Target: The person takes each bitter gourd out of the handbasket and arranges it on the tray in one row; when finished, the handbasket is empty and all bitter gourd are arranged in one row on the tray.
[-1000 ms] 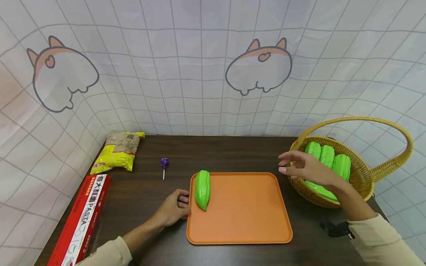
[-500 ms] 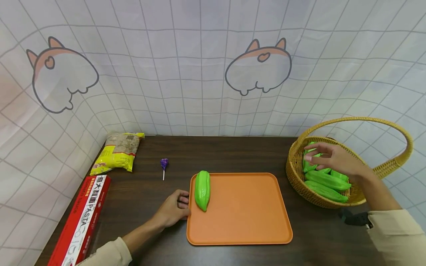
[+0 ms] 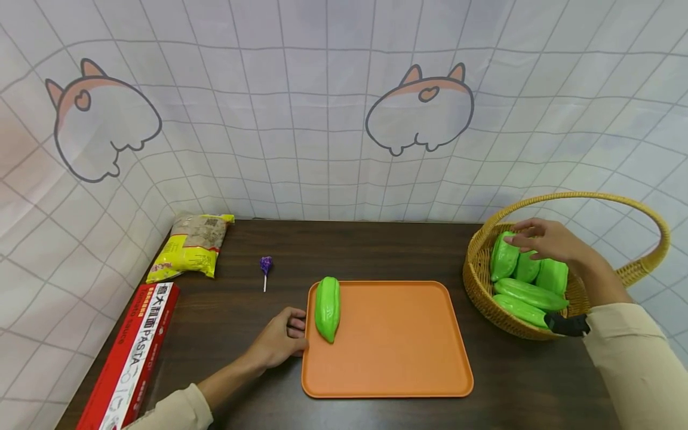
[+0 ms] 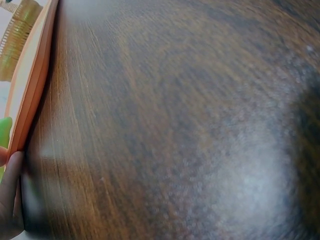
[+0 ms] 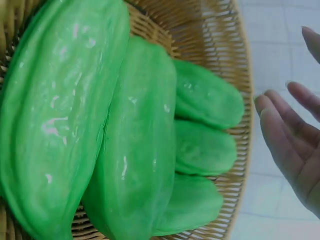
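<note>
My left hand (image 3: 279, 338) grips the left edge of an orange tray (image 3: 398, 340); in the left wrist view its fingers (image 4: 11, 185) are right at the tray's rim (image 4: 35, 90). On the tray's left side lies one glossy, ridged, bright green gourd (image 3: 327, 307). Over the wicker basket (image 3: 474, 280) at the right hovers my right hand (image 3: 553, 242), fingers loosely bent and holding nothing. Several similar green gourds (image 3: 529, 292) fill the basket, two lying across the front and others behind. In the right wrist view, my right hand (image 5: 295, 140) is apart from the gourds (image 5: 132, 135).
A tall handle (image 3: 580, 195) arches over the basket. At the left are a red pasta box (image 3: 129, 358) and a yellow snack-like bag (image 3: 188, 248). A purple lollipop (image 3: 266, 266) lies behind the tray. Grid-patterned cloth (image 3: 306, 149) hangs along the dark table's back.
My right hand has moved right and back across the basket, uncovering more of the gourds inside. My left hand, the tray and the gourd on it stay put.
</note>
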`<state>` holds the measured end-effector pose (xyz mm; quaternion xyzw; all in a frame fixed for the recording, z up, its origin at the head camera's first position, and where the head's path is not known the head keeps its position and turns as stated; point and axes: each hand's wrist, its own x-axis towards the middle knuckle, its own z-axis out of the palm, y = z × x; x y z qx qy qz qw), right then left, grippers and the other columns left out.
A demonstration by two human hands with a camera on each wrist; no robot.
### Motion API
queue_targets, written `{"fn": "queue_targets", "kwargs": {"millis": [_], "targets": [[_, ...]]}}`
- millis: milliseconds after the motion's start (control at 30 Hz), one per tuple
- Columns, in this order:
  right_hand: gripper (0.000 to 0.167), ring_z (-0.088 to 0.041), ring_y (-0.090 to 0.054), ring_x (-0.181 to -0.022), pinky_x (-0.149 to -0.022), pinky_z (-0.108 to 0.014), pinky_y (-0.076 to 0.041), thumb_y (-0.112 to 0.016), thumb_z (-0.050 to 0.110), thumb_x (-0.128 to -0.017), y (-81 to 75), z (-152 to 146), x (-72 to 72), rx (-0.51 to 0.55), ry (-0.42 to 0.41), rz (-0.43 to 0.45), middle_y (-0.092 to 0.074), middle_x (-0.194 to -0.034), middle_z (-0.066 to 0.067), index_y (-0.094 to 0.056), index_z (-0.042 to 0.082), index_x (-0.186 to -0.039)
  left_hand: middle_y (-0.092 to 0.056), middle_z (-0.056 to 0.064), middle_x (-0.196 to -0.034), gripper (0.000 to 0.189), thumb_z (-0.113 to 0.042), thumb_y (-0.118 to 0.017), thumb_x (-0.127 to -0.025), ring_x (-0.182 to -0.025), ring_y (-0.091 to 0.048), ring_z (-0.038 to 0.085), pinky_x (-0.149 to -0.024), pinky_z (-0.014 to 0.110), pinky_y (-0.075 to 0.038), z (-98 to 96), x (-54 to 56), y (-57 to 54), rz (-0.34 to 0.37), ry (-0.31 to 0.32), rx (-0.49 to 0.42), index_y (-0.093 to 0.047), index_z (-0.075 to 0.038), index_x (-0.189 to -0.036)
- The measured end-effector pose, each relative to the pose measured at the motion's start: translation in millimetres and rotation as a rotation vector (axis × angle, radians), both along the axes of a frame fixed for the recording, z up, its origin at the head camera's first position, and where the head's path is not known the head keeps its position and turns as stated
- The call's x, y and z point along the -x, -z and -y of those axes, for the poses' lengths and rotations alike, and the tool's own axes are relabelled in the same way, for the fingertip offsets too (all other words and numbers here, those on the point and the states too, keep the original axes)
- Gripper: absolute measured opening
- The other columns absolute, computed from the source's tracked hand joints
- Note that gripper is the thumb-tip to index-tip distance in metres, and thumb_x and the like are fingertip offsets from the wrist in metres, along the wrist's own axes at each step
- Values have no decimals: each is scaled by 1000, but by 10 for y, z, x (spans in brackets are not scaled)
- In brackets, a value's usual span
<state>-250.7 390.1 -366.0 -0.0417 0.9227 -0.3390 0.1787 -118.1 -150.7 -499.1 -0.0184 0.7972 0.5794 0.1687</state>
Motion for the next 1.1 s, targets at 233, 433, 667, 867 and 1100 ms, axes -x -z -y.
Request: {"fn": "queue_targets", "kwargs": {"millis": [233,433,667,867,1100], "targets": [[82,-48,-55,-122,-93,-48,-59,-52,48,-101,139,-105,153,-16,32,43,-33,-148,-42,-24,-12,-150,-56,18,-112,61,5,-71,-75,-89,-62,20,-67,34,-63,1,-5,-12,-5,-1,-1,-51,4,-132],[84,-48,-56,-120,-94,-50,-58,-52,46,-102,214,-139,206,-7,27,60,-30,-149,-43,-20,-15,-150,-57,18,-112,61,6,-72,-75,-89,-63,20,-67,37,-64,-10,-23,-25,-5,-5,2,-51,5,-132],[83,-42,-61,-111,-91,-50,-59,-54,42,-102,253,-125,245,-32,31,43,-32,-146,-44,-20,-17,-149,-57,19,-112,61,6,-71,-75,-89,-63,20,-68,37,-64,-5,-25,-45,-5,-5,3,-51,5,-132],[82,-40,-65,-106,-87,-47,-61,-56,40,-101,270,-88,308,-50,46,43,-34,-143,-46,-23,-18,-148,-56,18,-112,61,6,-71,-74,-90,-62,20,-68,37,-64,-3,-21,-35,0,-7,6,-51,5,-132],[84,-43,-64,-108,-83,-44,-62,-59,40,-99,334,-89,381,-72,43,38,-35,-141,-47,-24,-20,-147,-56,18,-113,62,6,-70,-74,-90,-62,21,-67,36,-64,-9,-13,-29,13,-7,0,-50,5,-132]]}}
